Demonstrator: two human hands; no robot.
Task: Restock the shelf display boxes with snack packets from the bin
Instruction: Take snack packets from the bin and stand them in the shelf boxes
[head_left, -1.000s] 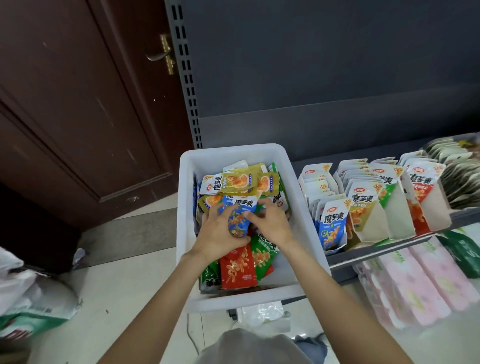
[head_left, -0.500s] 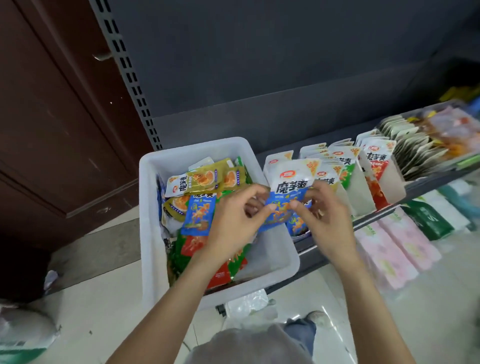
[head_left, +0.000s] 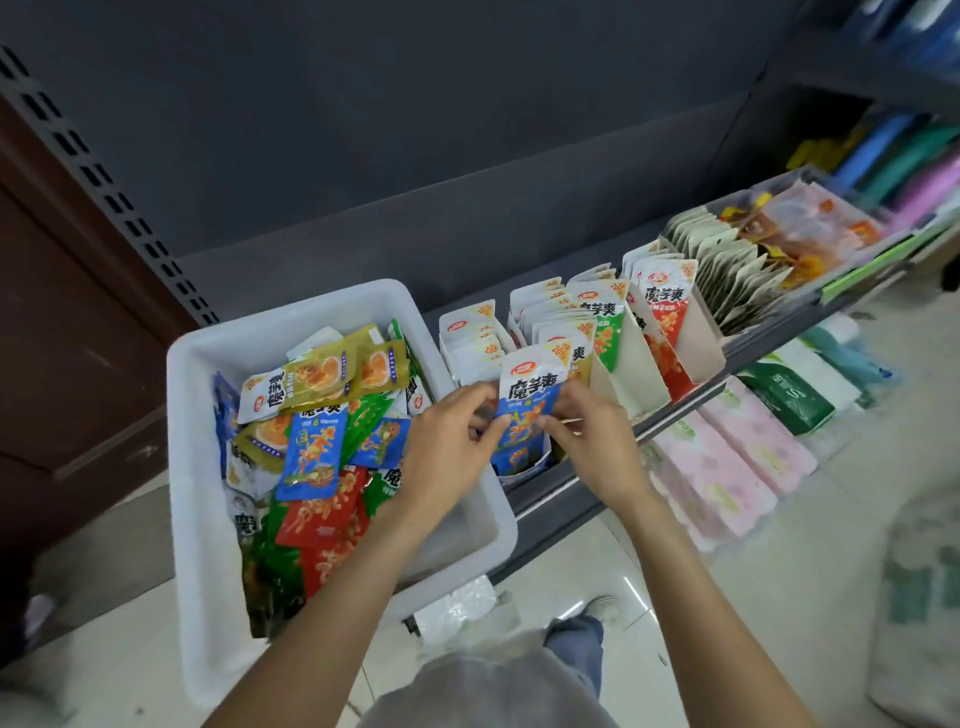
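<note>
A white plastic bin (head_left: 208, 467) sits at the left end of the shelf, filled with several snack packets in blue, red, green and yellow. Both hands hold one blue-and-white snack packet (head_left: 527, 402) upright over the leftmost display box (head_left: 519, 465), the blue one. My left hand (head_left: 449, 447) pinches its left edge, and my right hand (head_left: 589, 439) pinches its right edge. Further right stand the yellow display box (head_left: 579, 353), the green display box (head_left: 623, 364) and the red display box (head_left: 675, 332), each holding packets.
The grey metal shelf (head_left: 675, 410) carries a tray of beige sachets (head_left: 737, 275) and more goods at the right. Pink tissue packs (head_left: 727, 467) and green packs (head_left: 784, 395) lie below. A brown door (head_left: 62, 338) stands at left; a sack (head_left: 919, 613) sits at right.
Both hands lifted a blue packet out of the bin and carried it right, over the blue display box. The camera swung right along the shelf.
</note>
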